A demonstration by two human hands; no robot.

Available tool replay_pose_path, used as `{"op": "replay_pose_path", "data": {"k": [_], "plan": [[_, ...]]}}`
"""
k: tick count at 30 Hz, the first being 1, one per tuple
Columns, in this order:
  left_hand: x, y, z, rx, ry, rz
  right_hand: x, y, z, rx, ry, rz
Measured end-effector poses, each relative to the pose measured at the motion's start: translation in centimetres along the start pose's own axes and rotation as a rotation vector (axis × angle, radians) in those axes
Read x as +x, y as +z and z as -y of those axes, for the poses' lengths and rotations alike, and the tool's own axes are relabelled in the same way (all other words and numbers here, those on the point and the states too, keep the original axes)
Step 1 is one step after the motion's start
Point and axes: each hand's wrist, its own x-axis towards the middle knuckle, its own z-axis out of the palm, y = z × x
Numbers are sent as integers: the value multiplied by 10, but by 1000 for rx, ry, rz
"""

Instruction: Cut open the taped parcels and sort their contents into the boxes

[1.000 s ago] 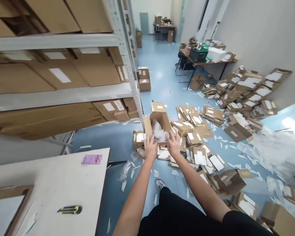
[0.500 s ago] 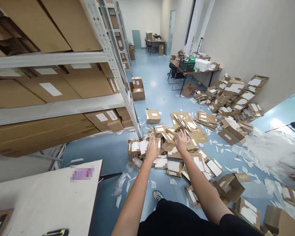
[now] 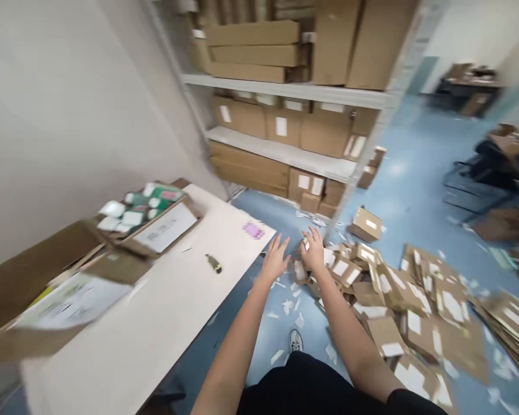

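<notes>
My left hand (image 3: 275,259) hangs in the air beside the corner of the white table (image 3: 237,288), its fingers spread and holding nothing. To its right, my right hand (image 3: 313,251) is raised with fingers apart, in front of the near edge of a heap of flattened cardboard boxes (image 3: 383,331) on the floor. A small pale patch shows by its fingertips; blur hides what it is. On the table lie a yellow-and-black utility knife (image 3: 213,263) and a blurred-out purple item (image 3: 254,229).
An open carton (image 3: 166,227) of green-and-white bottles stands on the table, beside another carton with papers. Metal shelving (image 3: 285,89) full of boxes rises behind. A closed box (image 3: 366,223) sits on the blue floor among paper scraps. Blurred chairs and tables are at right.
My view has swung left, bringing the table, bottles and knife into sight. Both hands have moved from above the cardboard heap to beside the table's corner.
</notes>
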Motion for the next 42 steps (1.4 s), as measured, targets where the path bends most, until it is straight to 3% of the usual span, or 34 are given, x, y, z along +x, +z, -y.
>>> {"op": "replay_pose_path", "data": {"k": [4, 9, 14, 19, 24, 29, 34, 42], "plan": [[-76, -81, 68, 81, -181, -157, -6, 74, 102, 107, -182, 166], [-204, -170, 139, 161, -408, -325, -50, 146, 247, 239, -384, 334], [-357, -243, 186, 213, -672, -472, -123, 203, 396, 408, -572, 506], [-527, -298, 206, 269, -940, -603, -224, 242, 538, 588, -759, 683], [-673, -319, 200, 310, -1188, -764, -332, 255, 644, 685, -961, 876], [-773, -310, 190, 314, -1411, -920, -416, 260, 717, 759, -1158, 1059], [-836, -301, 192, 292, -1613, -956, -472, 270, 774, 818, -1279, 1191], [-889, -313, 226, 231, -1784, -954, -536, 317, 848, 835, -1353, 1373]]}}
